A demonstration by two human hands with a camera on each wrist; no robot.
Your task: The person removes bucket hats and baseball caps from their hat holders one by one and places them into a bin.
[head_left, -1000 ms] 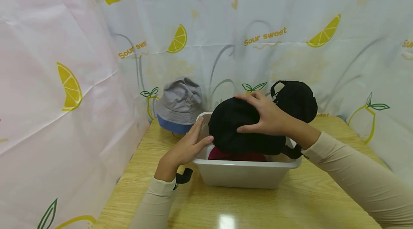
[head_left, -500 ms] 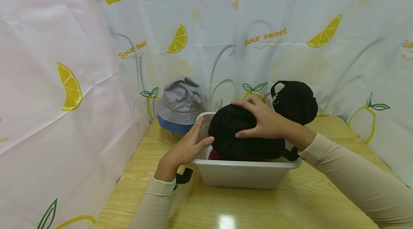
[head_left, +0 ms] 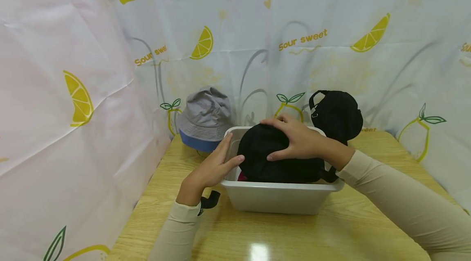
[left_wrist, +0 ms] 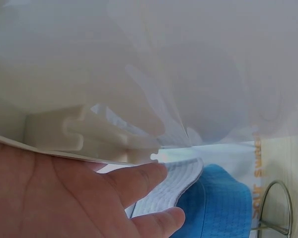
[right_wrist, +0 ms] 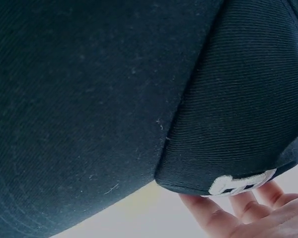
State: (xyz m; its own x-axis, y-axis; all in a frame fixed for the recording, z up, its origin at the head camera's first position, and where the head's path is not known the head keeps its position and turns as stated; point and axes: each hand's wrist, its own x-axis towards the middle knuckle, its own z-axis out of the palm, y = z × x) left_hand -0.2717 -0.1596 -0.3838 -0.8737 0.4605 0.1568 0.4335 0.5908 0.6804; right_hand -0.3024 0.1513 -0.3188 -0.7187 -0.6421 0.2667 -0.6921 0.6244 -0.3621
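My right hand (head_left: 298, 138) grips the crown of a black baseball cap (head_left: 257, 150), thumb on the near side and fingers over the far side. The cap sits low inside a white plastic basin (head_left: 272, 199), its brim toward the right. White embroidery (right_wrist: 241, 182) shows on its crown in the right wrist view, beside my fingertips. Beneath it peeks a sliver of dark red fabric (head_left: 241, 176). My left hand (head_left: 209, 171) rests against the basin's left rim, fingers straight along the outside and thumb over the edge. In the left wrist view its palm (left_wrist: 54, 198) lies against the outer wall.
A grey and blue bucket hat (head_left: 206, 118) sits on a wire stand (left_wrist: 277, 208) behind the basin's left side. Another black cap (head_left: 336, 115) stands raised at the back right. A lemon-print curtain (head_left: 257, 48) closes off the back of the wooden table (head_left: 228, 236).
My right hand has lowered the black cap deeper into the basin, covering most of the dark red fabric. The left hand has stayed at the rim.
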